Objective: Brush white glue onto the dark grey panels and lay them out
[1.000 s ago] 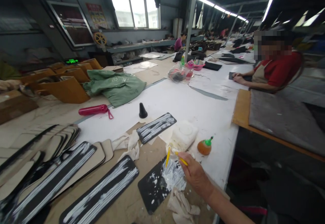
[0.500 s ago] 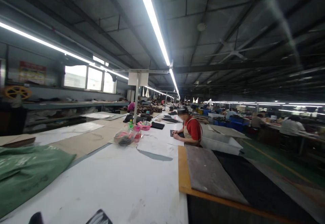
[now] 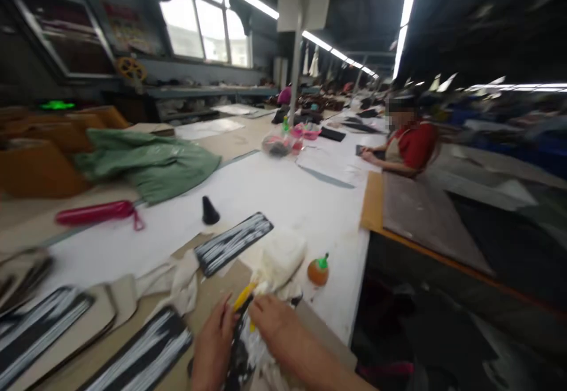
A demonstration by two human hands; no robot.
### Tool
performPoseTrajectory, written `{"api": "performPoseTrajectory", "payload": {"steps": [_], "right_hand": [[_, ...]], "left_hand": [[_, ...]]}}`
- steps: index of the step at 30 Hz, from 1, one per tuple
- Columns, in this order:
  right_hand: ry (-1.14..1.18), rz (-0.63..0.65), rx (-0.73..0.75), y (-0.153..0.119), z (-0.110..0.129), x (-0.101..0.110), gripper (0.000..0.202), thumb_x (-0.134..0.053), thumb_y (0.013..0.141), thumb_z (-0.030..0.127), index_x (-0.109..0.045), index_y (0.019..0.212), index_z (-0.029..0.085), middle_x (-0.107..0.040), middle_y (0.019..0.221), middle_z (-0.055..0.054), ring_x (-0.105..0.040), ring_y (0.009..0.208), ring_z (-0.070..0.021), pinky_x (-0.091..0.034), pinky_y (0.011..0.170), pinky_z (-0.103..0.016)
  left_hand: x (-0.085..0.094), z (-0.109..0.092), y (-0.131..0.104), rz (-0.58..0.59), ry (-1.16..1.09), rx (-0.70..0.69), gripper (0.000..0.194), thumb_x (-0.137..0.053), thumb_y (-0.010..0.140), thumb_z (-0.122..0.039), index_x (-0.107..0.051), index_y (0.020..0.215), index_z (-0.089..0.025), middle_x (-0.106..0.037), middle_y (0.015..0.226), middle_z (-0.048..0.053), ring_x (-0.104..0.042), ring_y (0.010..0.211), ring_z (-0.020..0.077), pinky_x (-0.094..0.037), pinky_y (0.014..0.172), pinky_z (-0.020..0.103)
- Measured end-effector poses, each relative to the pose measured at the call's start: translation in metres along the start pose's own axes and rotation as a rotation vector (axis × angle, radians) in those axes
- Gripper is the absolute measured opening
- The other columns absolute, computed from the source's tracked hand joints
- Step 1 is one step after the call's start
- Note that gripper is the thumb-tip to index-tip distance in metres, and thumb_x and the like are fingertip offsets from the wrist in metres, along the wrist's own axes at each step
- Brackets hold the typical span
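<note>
My left hand [image 3: 215,338] is low in the middle, fingers curled together beside a yellow stick-like piece [image 3: 244,296]; what they hold, if anything, is hidden. My right hand [image 3: 274,323] is closed on a yellow tool, part of which shows below its fingers; blur hides its kind. Just beyond the hands sits a whitish, crusted container [image 3: 283,255]. Beneath them lies a dark piece smeared with white [image 3: 241,349]. A round orange bottle with a green cap [image 3: 318,271] stands to the right. Black strips streaked with white [image 3: 234,242] lie ahead and at the left [image 3: 139,352].
A black cone [image 3: 209,211], a magenta pouch [image 3: 95,212] and green cloth [image 3: 163,163] lie on the white table [image 3: 248,184]. A person in red [image 3: 414,146] works at the far right side, behind a board-covered side table [image 3: 425,220].
The view has swung down and to the right-hand table edge now sits farther right. Both hands, the yellow tool and the streaked strips have come into view.
</note>
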State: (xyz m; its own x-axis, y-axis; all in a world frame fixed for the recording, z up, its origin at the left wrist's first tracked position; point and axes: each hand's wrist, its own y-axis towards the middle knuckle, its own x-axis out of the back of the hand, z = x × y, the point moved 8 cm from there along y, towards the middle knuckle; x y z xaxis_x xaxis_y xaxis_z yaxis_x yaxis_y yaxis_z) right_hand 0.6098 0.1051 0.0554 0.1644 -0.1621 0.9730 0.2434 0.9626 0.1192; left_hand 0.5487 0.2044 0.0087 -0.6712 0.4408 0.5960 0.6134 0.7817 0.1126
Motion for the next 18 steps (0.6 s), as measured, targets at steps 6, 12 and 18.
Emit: {"api": "performPoseTrajectory", "payload": {"steps": [6, 12, 18], "right_hand": [[0.065, -0.014, 0.102, -0.011, 0.003, 0.007, 0.023, -0.051, 0.078, 0.002, -0.058, 0.096, 0.013, -0.061, 0.096, -0.009, -0.056, 0.088, -0.0203, -0.049, 0.078, -0.032], [0.233, -0.273, 0.081, -0.032, -0.001, 0.031, 0.028, -0.042, 0.080, 0.002, -0.055, 0.101, 0.014, -0.061, 0.098, -0.009, -0.056, 0.090, -0.0177, -0.048, 0.080, -0.028], [0.521, -0.654, -0.310, -0.034, -0.049, 0.027, 0.021, -0.040, 0.083, 0.014, -0.055, 0.097, 0.018, -0.062, 0.087, -0.005, -0.059, 0.082, -0.0153, -0.048, 0.076, -0.025]], "left_hand": [[0.002, 0.002, -0.006, -0.025, -0.167, 0.138, 0.041, -0.039, 0.077, -0.035, -0.059, 0.104, -0.011, -0.069, 0.076, 0.009, -0.063, 0.058, 0.0183, -0.052, 0.065, 0.036], [0.002, 0.001, -0.009, 0.018, -0.195, 0.177, 0.046, -0.040, 0.072, -0.042, -0.059, 0.103, -0.013, -0.069, 0.073, 0.007, -0.064, 0.061, 0.0209, -0.052, 0.067, 0.038], [-0.014, 0.043, 0.002, 0.184, -0.336, 0.355, 0.041, -0.054, 0.060, -0.043, -0.056, 0.095, -0.023, -0.068, 0.063, -0.001, -0.066, 0.063, 0.0233, -0.054, 0.063, 0.033]]}}
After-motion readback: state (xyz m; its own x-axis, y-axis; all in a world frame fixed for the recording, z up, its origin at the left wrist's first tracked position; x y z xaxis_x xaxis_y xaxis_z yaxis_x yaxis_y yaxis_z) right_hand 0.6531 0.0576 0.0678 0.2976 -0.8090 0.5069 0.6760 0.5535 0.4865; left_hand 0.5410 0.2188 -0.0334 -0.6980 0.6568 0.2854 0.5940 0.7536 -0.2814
